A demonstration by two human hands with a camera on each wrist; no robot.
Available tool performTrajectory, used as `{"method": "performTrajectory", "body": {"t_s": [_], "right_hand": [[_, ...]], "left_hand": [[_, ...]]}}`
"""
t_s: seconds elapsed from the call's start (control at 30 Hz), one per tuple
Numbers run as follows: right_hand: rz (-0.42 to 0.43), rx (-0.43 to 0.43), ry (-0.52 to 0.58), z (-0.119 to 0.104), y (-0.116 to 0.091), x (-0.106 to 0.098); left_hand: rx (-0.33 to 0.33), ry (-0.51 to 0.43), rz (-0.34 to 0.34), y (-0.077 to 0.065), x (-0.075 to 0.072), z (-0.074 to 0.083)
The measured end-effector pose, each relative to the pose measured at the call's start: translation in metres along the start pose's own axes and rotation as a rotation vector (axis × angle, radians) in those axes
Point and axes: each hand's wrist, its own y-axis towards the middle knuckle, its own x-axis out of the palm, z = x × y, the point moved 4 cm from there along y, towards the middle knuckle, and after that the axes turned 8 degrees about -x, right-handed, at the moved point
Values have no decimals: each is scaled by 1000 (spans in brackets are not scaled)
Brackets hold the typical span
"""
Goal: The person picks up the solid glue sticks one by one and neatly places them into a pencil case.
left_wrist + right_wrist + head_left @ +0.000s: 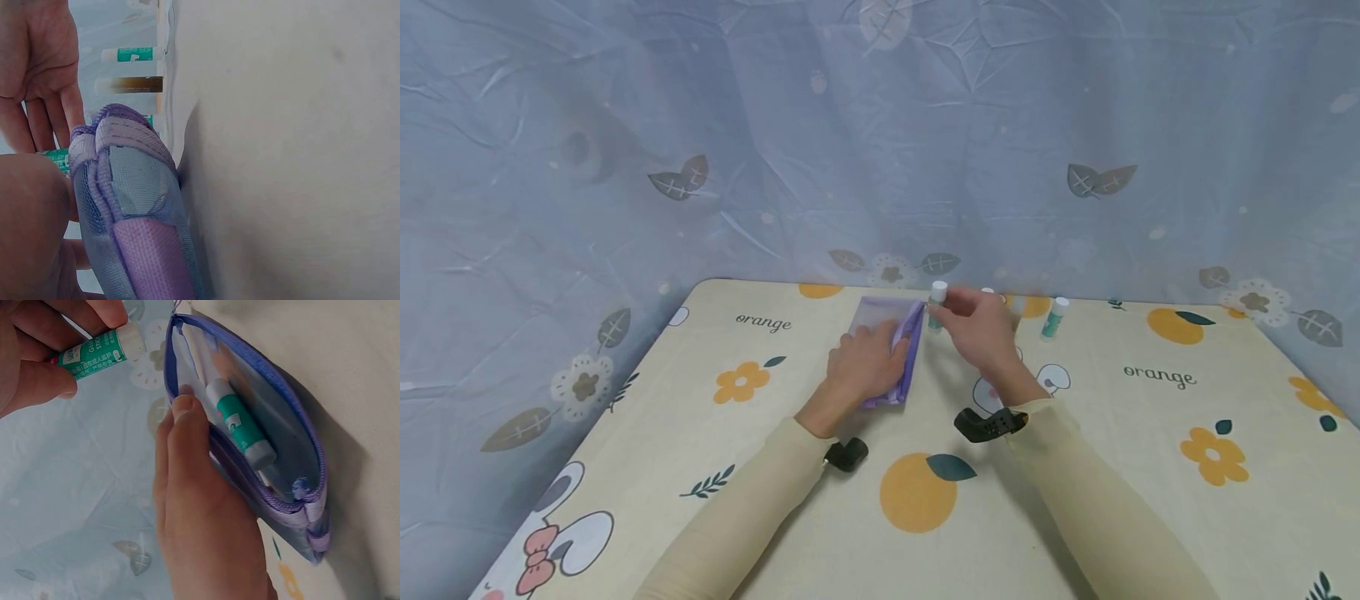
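A purple-edged mesh zipper pouch (880,309) lies at the back middle of the table. My left hand (867,363) grips its side, thumb at the rim, and the pouch mouth gapes in the right wrist view. Inside the pouch rests a green and white glue stick (240,425). My right hand (985,329) pinches another glue stick (94,353), held just beside the pouch's mouth. In the head view that held stick is upright with its white end on top.
Right of the right hand a glue stick (1054,318) stands upright. A white cap (987,291) shows behind that hand, its body hidden. The left wrist view also has a brown tube-like item (137,84). A blue-grey curtain (880,150) hangs behind the table.
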Motion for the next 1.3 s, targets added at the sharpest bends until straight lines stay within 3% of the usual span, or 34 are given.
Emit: {"method": "performTrajectory", "body": {"t_s": [0.77, 1.3], "right_hand": [[-90, -5, 37, 8, -1, 6], [-118, 51, 79, 22, -2, 20]], "left_hand": [[-11, 19, 7, -2, -2, 3], [-21, 1, 11, -2, -1, 3]]}}
